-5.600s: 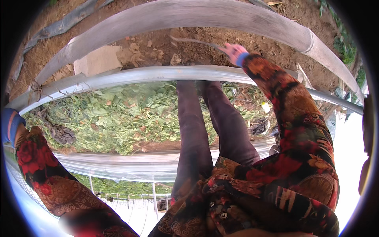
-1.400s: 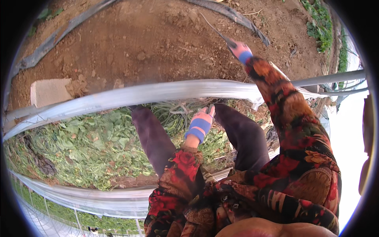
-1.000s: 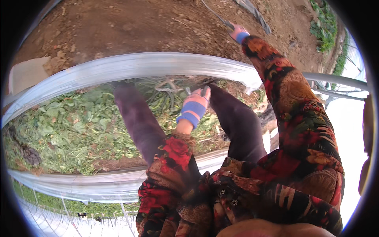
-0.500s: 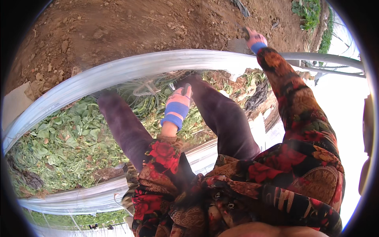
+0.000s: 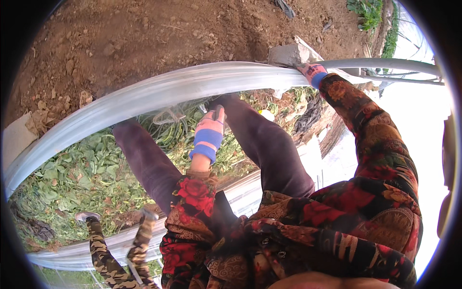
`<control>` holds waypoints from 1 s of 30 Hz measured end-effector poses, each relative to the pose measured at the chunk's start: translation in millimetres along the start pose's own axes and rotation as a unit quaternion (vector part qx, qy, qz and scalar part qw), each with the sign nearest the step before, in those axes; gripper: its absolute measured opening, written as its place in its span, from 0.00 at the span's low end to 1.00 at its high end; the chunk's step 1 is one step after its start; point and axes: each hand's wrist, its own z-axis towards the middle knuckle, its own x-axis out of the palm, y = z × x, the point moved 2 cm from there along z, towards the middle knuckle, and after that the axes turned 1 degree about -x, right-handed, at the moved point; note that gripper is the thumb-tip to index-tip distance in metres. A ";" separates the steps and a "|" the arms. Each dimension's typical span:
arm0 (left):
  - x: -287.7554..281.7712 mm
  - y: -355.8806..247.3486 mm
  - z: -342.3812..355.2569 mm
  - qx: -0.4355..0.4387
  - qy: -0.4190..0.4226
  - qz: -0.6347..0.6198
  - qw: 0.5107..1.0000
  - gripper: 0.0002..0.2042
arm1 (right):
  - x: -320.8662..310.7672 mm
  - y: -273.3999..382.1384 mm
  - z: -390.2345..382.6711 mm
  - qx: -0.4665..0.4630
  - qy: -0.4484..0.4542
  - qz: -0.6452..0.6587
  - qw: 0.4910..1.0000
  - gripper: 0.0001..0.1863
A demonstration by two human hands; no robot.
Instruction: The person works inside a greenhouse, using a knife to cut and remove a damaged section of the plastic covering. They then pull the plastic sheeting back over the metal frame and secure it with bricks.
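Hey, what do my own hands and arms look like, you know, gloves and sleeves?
Your left hand wears a pink glove with broad blue bands toward the wrist. Your right hand has a matching pink glove with a blue cuff and dark markings on its back. Both sleeves are dark, with red flowers and brown-gold scrollwork; a brown cuff ends the left one.
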 end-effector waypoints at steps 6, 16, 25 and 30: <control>-5.9 -5.6 -5.5 0.051 -0.068 0.068 0.994 0.16 | -52.9 -27.7 64.8 0.234 -0.113 0.192 0.946 0.24; -1.3 -10.8 -7.0 0.035 -0.003 0.176 0.984 0.19 | -27.2 22.4 76.7 0.156 -0.041 0.097 0.982 0.31; -4.8 -10.3 -4.2 0.027 0.024 0.174 0.984 0.23 | -71.8 -3.0 14.0 0.118 0.076 0.056 0.989 0.34; -3.0 -11.3 -5.1 0.032 -0.004 0.200 0.979 0.21 | -124.5 22.5 87.3 0.151 -0.140 0.244 0.948 0.38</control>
